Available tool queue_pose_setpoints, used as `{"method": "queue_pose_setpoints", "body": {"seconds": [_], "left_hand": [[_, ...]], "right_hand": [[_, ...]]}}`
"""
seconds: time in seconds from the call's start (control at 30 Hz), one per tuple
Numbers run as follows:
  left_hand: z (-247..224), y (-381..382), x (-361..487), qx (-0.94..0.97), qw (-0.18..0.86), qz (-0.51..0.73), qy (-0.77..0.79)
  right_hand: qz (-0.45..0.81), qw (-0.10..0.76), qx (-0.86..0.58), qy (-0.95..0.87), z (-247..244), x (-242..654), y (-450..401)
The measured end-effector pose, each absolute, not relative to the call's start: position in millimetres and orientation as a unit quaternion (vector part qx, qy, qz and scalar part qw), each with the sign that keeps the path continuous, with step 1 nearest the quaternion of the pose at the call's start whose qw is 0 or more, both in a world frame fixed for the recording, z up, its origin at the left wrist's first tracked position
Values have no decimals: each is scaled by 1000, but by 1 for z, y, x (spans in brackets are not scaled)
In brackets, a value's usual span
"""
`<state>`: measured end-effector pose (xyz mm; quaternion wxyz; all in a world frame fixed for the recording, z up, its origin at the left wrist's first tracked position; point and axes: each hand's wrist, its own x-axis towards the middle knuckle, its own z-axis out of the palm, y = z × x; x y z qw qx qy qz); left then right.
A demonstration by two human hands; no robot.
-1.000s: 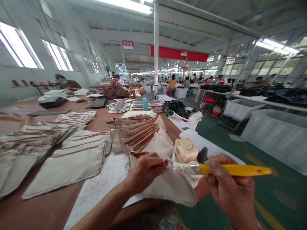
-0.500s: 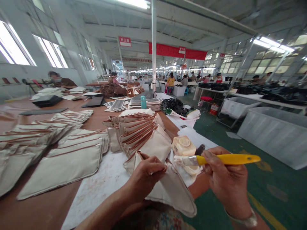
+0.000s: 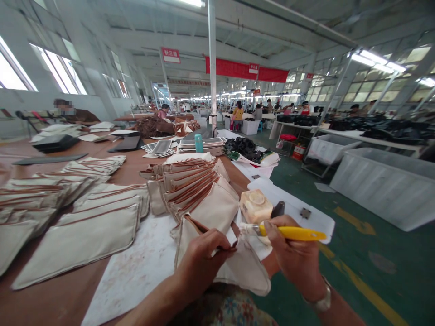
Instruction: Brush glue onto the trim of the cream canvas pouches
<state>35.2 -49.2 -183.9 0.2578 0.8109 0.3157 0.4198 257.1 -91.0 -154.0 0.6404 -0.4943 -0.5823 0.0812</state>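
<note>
The left hand [image 3: 205, 253] pinches the brown edge of a cream pouch [image 3: 243, 267] at the near side of the table [image 3: 64, 294]. The right hand [image 3: 295, 253] holds a yellow brush [image 3: 294, 233], its tip right by that edge; I can't tell if they touch. If the brush slips, white stuff on it might smear the pouch. If the pinch goes loose, the pouch could slide down. Just past the brush sits a yellowish tub [image 3: 255, 206]; a bump might tip it. Farther off, a pile of pouches [image 3: 193, 185] leans, and behind it stands a teal bottle [image 3: 198, 143].
</note>
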Motion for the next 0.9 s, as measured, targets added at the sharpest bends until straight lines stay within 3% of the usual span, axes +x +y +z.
{"method": "queue_pose_setpoints", "body": {"seconds": [0.1, 0.3, 0.43, 0.6, 0.67, 0.8, 0.9], "left_hand": [[-178, -53, 30, 866, 163, 419, 220], [-163, -60, 26, 921, -57, 370, 108], [-154, -63, 26, 920, -69, 371, 103], [-156, -65, 21, 923, -100, 358, 103], [-159, -65, 19, 921, -103, 361, 101], [-159, -65, 19, 917, -104, 370, 105], [-157, -68, 17, 923, -91, 356, 118]], "right_hand": [[100, 670, -508, -532, -154, 274, -95], [255, 716, -455, -464, -140, 282, -114], [261, 680, -437, -528, -136, 264, -120], [247, 503, -472, -680, -133, 269, -130], [228, 496, -492, -678, -131, 275, -133], [183, 561, -497, -636, -129, 270, -132], [200, 499, -465, -703, -130, 260, -129]]}}
